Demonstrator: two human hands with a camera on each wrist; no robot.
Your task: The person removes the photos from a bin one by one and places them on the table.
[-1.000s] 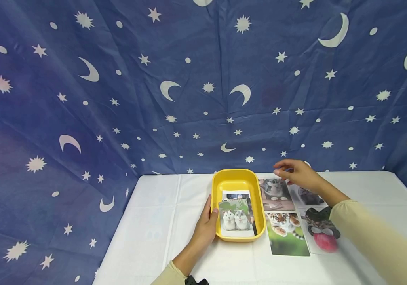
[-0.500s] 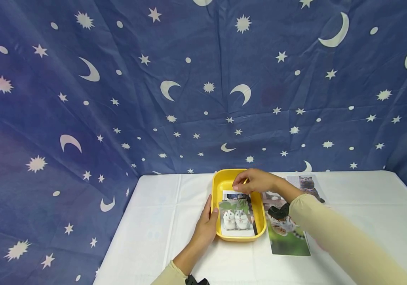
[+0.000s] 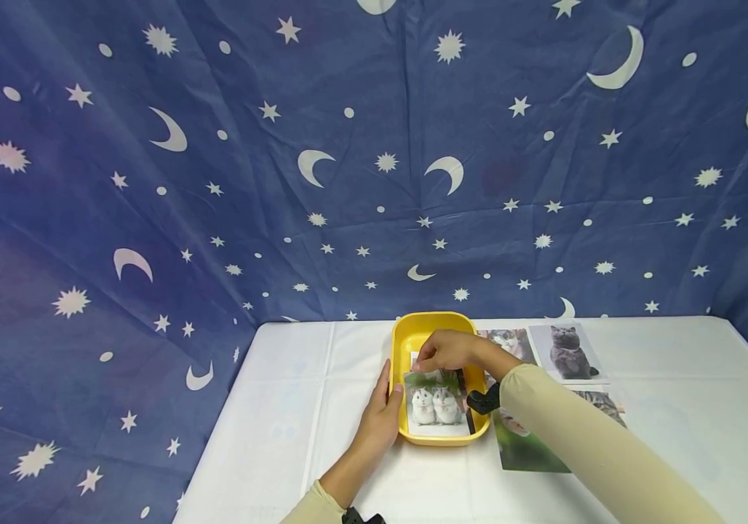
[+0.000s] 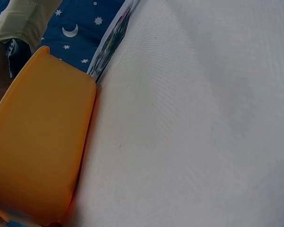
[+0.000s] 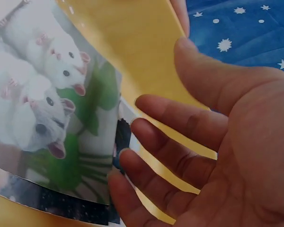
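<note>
A yellow plastic tray (image 3: 418,333) stands on the white table, holding several photo cards. On top lies a photo of two white hamsters (image 3: 436,413), overlapping darker-edged cards beneath. My left hand (image 3: 377,422) grips the tray's left side, thumb at the rim and fingers along the outer wall. Over the tray is my right hand (image 3: 449,351), near the hamster photo's upper edge. In the right wrist view, the right hand's fingers (image 5: 180,137) are spread and slightly bent, thumb apart, pinching nothing. Their tips are close to the card edges; whether they touch cannot be told.
Several photo cards lie right of the tray. One shows a grey cat (image 3: 567,354); another has a green background (image 3: 527,453) and is partly behind the right sleeve (image 3: 577,429). A blue curtain (image 3: 282,182) with moons and stars hangs behind the table.
My right hand has moved left from above the cards on the table into the tray, then down toward the hamster photo. My left hand and the tray have stayed put.
</note>
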